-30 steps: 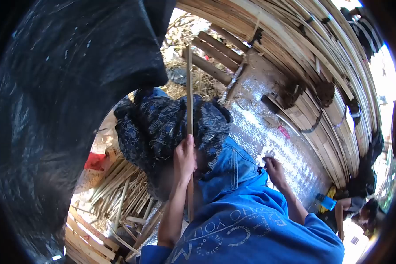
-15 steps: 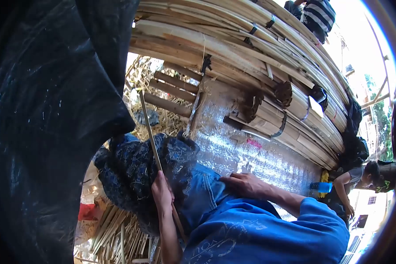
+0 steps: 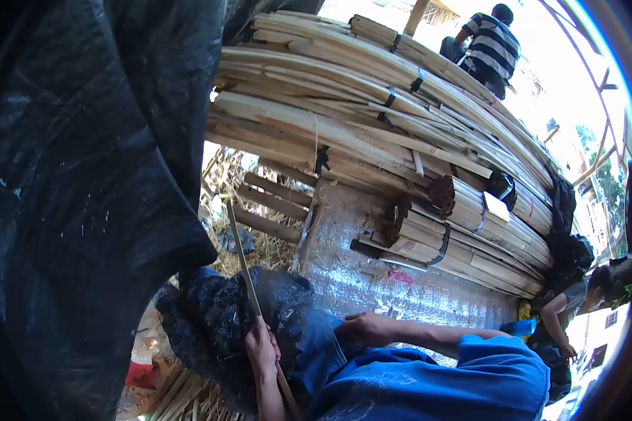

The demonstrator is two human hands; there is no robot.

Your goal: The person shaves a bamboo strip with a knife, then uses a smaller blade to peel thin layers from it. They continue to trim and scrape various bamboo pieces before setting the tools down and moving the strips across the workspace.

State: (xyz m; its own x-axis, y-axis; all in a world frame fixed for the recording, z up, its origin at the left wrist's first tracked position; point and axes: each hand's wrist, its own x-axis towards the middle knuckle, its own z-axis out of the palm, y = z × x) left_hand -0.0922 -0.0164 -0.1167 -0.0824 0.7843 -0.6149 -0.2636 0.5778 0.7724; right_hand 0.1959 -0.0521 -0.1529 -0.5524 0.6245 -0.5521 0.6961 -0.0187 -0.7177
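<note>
My left hand (image 3: pixel 262 347) is closed round a long thin wooden strip (image 3: pixel 244 265), which slants up and leftward over a dark patterned cloth (image 3: pixel 221 316). The cloth lies across my legs. My right hand (image 3: pixel 361 328) rests by the waist of my blue jeans (image 3: pixel 321 345), its fingers curled; what they hold, if anything, is hidden. My blue shirt (image 3: pixel 428 379) fills the lower right.
Long bundles of wooden strips (image 3: pixel 372 112) lie beyond my hands. Black sheeting (image 3: pixel 84 210) hangs at the left. Wooden slats (image 3: pixel 277 200) and straw are behind the strip. One person (image 3: pixel 491 49) is at the top right, another (image 3: pixel 565 312) at the right.
The view has shifted, so the bundles sit lower and more of the striped-shirt person shows. My right hand is nearer my left hand and tucked closer to the jeans. My left hand keeps the strip.
</note>
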